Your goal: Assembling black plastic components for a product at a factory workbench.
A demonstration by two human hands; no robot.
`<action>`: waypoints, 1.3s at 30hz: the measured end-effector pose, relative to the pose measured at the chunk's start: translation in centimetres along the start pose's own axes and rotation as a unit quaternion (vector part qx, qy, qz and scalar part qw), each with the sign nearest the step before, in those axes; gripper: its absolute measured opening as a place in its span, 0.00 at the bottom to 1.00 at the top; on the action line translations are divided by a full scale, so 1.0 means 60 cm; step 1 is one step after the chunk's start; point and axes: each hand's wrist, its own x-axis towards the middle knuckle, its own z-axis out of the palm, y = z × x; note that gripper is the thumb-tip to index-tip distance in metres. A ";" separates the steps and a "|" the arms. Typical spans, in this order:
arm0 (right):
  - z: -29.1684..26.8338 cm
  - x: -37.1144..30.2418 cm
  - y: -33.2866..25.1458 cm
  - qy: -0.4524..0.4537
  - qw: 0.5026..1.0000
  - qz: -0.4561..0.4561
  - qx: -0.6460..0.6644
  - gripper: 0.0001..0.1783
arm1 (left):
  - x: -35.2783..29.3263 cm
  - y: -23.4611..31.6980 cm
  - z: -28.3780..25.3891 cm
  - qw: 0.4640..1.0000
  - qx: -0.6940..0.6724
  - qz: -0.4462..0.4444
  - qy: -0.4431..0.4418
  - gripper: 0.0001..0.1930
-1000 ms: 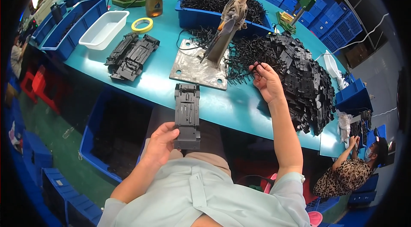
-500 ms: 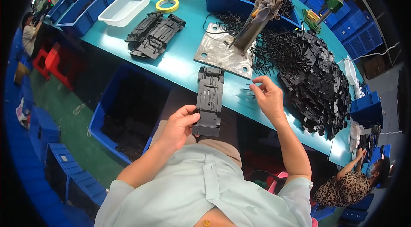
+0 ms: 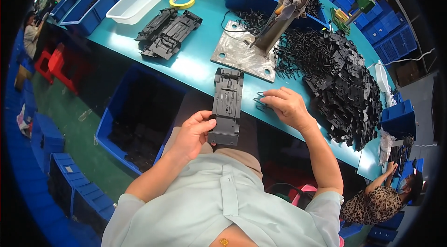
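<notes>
My left hand (image 3: 192,134) grips the near end of a black plastic toy-car chassis (image 3: 226,107), a long moulded plate held over my lap at the table edge. Between the thumb and fingers of my right hand (image 3: 289,106) is a small thin black plastic clip-like part (image 3: 260,101), a little to the right of the chassis and apart from it. More such thin parts (image 3: 305,54) lie heaped beside a metal stand (image 3: 270,37) with a square base plate. Two similar chassis pieces (image 3: 171,37) rest on the table at the left.
A large pile of black plates (image 3: 347,93) covers the table's right side. Behind the stand is a blue bin (image 3: 247,0) of thin parts. Yellow tape (image 3: 181,1) and a white tray (image 3: 135,5) sit back left. A blue crate (image 3: 107,126) stands below. Two people work farther off.
My right hand has moved left toward the chassis, bringing the small black part with it. The chassis in my left hand has shifted slightly up and away.
</notes>
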 end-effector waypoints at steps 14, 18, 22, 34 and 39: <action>0.039 0.033 -0.126 0.099 0.987 -0.036 0.118 0.14 | 0.010 -0.004 0.012 1.000 -0.009 -0.005 0.023 0.08; 0.056 0.037 -0.139 0.101 0.988 -0.053 0.106 0.14 | 0.012 -0.005 0.014 1.000 -0.014 -0.005 0.020 0.08; 0.070 0.039 -0.137 0.115 0.987 -0.053 0.103 0.15 | 0.013 -0.007 0.011 1.000 -0.011 -0.005 0.016 0.08; 0.087 0.033 -0.147 0.098 0.987 -0.038 0.125 0.15 | 0.005 0.002 0.012 1.000 -0.026 -0.012 0.007 0.08; 0.097 0.030 -0.162 0.109 0.983 -0.040 0.141 0.18 | -0.003 -0.001 0.015 0.999 0.009 0.021 0.028 0.06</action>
